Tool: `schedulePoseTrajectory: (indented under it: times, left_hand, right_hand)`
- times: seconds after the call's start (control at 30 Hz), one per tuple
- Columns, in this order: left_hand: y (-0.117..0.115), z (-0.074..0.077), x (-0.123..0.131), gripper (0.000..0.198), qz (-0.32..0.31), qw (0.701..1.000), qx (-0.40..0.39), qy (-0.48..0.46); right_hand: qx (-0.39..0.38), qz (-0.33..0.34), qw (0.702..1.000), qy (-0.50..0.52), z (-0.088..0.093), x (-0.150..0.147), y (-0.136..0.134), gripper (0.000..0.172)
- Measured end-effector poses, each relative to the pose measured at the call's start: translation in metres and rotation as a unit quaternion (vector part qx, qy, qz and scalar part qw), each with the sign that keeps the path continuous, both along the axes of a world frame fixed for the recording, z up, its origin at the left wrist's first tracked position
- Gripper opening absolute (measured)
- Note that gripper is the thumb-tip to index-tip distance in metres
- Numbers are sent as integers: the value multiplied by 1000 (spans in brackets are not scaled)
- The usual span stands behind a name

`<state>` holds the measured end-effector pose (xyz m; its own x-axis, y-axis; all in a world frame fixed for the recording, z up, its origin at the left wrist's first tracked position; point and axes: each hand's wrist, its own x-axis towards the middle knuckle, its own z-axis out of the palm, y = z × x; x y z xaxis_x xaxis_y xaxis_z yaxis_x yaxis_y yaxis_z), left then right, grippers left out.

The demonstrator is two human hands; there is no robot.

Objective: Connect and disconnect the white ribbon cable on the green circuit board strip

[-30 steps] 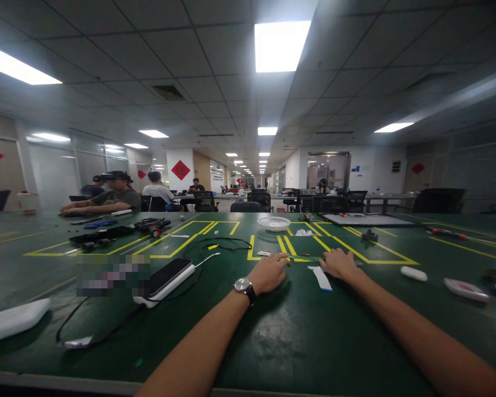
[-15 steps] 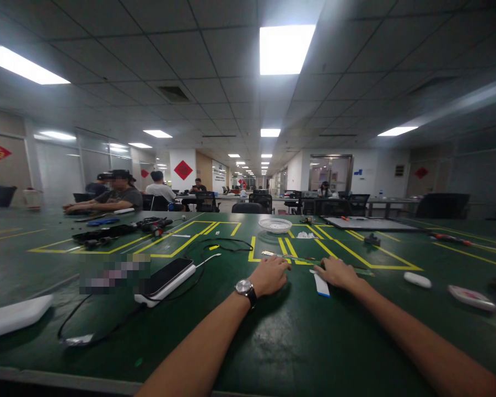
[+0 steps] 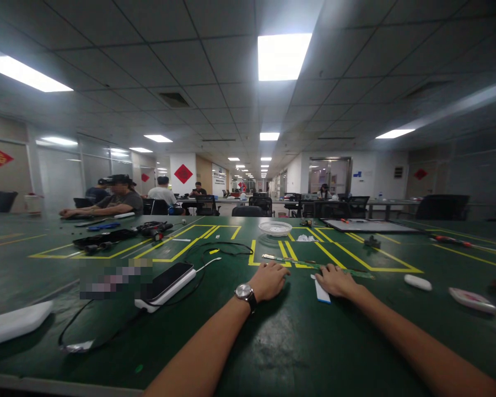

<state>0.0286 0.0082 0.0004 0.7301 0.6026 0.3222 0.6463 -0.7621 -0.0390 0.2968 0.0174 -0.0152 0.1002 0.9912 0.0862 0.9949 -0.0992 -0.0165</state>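
The surface (image 3: 281, 342) is a large dark green bench top, a little shiny and worn, with yellow tape lines (image 3: 268, 259) that mark rectangular fields on it. The room is a long open office with a grid ceiling, bright ceiling panels (image 3: 284, 55), glass walls and black chairs (image 3: 440, 207) behind. I count three red diamond signs (image 3: 183, 173) that I see clearly, on the walls and on a pillar. Three people (image 3: 122, 194) sit close together far on the left. My two hands both lie on the surface, just beside each other. My left hand (image 3: 269, 280), with one wristwatch (image 3: 245, 292), rests palm down with the fingers curled under; I cannot tell if something is inside it. My right hand (image 3: 335, 280) lies palm down with the fingers stretched loosely and holds nothing, and it touches the far end of one white strip (image 3: 322, 292) with a blue tip, which lies between my hands, nearer the right one. Just beyond my fingers lies one thin long part (image 3: 291, 258), across the yellow lines. Further back stands one white basket (image 3: 275, 227). On the left is one phone (image 3: 167, 278) on a white block, with one black cable (image 3: 215, 248) looping around. On the right lies one white oval piece (image 3: 417, 282), well apart from my hand.
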Motion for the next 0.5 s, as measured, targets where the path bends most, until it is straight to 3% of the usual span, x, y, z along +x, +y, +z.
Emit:
schedulePoseTrajectory:
  times: [0.13,0.37,0.5]
  left_hand:
    - [2,0,-1,32,5,1000,-10,3]
    - [4,2,-1,31,5,1000,17,-23]
    - [8,10,-8,30,26,998,30,-47]
  right_hand:
    - [-22,20,999,28,7,9,5,58]
    - [20,9,1000,20,13,9,5,56]
    - [17,124,992,32,12,-4,7,49]
